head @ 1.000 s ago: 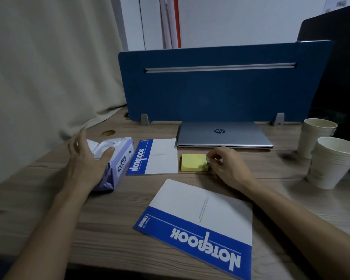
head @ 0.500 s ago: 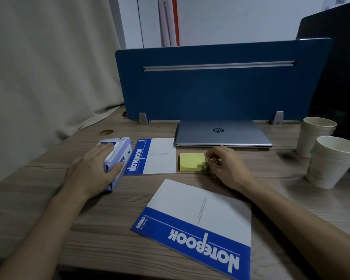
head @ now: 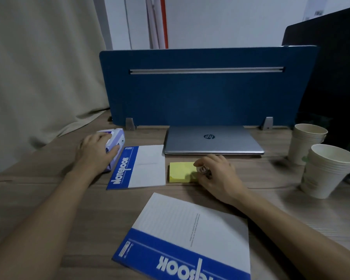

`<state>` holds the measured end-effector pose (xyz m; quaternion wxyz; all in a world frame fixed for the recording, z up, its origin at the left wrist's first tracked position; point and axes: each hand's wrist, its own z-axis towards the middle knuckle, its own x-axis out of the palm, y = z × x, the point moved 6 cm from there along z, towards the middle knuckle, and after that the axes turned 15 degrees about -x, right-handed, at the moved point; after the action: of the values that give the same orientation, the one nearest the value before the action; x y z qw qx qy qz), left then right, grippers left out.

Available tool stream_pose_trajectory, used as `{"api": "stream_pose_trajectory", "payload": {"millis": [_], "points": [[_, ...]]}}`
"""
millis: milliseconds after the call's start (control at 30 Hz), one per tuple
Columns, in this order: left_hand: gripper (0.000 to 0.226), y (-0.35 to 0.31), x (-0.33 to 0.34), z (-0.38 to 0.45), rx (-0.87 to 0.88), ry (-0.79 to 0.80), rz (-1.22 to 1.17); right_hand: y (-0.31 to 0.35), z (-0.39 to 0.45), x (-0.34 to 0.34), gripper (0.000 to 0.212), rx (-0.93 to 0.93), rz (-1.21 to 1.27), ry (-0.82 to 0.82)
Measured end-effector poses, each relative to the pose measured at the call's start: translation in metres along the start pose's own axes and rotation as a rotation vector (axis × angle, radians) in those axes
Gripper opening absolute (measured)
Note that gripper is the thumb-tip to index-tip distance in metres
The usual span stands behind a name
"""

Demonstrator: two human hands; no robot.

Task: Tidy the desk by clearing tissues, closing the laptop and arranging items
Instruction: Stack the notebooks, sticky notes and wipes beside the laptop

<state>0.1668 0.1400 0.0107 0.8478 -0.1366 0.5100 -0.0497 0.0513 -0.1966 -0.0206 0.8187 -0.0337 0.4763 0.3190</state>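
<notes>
I see my left hand (head: 97, 152) curled over the tissue pack (head: 115, 146), left of the closed laptop (head: 212, 140) on the desk (head: 38, 199); my right hand (head: 218, 176) pinches a small clear object at the yellow sticky notes (head: 182, 171), before the laptop

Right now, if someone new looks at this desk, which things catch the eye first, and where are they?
The big blue divider panel stands across the back of the desk, with the closed silver laptop lying flat just before it. Nearest the camera lies a large blue-and-white notebook, and a smaller one sits mid-desk beside the bright yellow sticky notes. The left hand holds a tissue pack; paper cups stand at right.
</notes>
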Motion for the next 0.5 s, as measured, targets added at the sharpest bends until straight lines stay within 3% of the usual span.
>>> {"api": "stream_pose_trajectory", "payload": {"millis": [267, 500], "points": [[0.049, -0.014, 0.044, 0.053, -0.015, -0.047, -0.052, -0.007, 0.004, 0.006, 0.024, -0.031, -0.105, -0.049], [0.048, -0.018, 0.059, 0.066, 0.070, -0.039, -0.108, -0.008, 0.004, 0.007, 0.024, -0.041, -0.130, -0.051]]}}
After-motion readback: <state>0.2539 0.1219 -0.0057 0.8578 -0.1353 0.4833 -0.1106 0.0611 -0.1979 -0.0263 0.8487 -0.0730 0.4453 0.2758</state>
